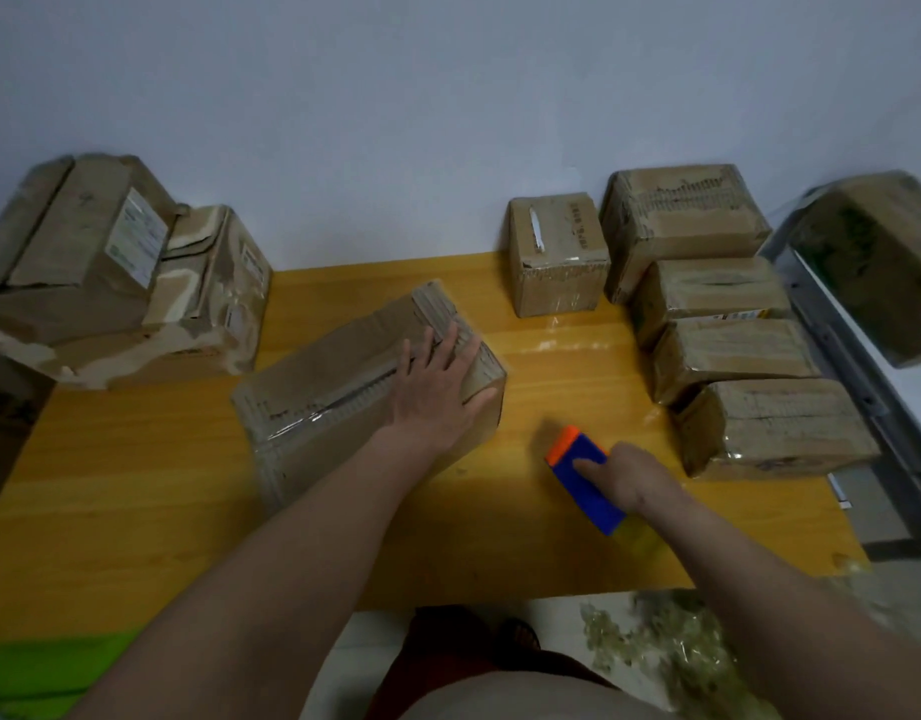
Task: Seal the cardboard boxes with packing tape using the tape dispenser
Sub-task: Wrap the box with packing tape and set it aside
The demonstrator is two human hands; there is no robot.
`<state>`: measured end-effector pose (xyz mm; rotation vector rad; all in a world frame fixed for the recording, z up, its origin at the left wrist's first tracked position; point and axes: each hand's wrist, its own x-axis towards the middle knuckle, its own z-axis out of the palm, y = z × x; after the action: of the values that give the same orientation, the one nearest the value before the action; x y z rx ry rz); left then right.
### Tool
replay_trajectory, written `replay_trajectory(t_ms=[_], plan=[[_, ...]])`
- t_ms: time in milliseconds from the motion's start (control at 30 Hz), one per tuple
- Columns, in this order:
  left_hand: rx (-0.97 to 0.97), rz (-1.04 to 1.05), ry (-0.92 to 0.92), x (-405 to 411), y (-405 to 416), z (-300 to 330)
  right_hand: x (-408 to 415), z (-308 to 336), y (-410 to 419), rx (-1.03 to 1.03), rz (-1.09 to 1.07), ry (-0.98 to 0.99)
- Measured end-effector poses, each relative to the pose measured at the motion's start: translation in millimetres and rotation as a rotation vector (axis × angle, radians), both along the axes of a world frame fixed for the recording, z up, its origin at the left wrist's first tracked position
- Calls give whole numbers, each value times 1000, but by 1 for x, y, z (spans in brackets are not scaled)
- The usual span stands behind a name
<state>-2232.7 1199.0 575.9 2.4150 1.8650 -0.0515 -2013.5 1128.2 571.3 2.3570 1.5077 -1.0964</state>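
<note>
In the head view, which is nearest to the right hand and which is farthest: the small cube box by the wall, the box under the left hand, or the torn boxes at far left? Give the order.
From the right hand, which grips the tape dispenser:
1. Box under the left hand, centre of the table, just to its left.
2. Small cube box, at the back by the wall.
3. Torn boxes, far left edge.
</note>
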Motion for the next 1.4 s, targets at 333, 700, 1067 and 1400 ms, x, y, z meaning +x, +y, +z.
replay_trajectory(t_ms=[333, 700, 1067, 1400], plan=[[19, 231, -59, 32, 8, 9, 15, -38, 5, 144, -81, -96], [9, 169, 3, 17, 7, 2, 3, -48, 18, 527, -204, -51], [-96, 167, 25, 9, 7, 5, -116, 8, 42, 855, 130, 485], [-135, 76, -90, -8, 6, 4, -109, 5, 82, 505, -189, 746]])
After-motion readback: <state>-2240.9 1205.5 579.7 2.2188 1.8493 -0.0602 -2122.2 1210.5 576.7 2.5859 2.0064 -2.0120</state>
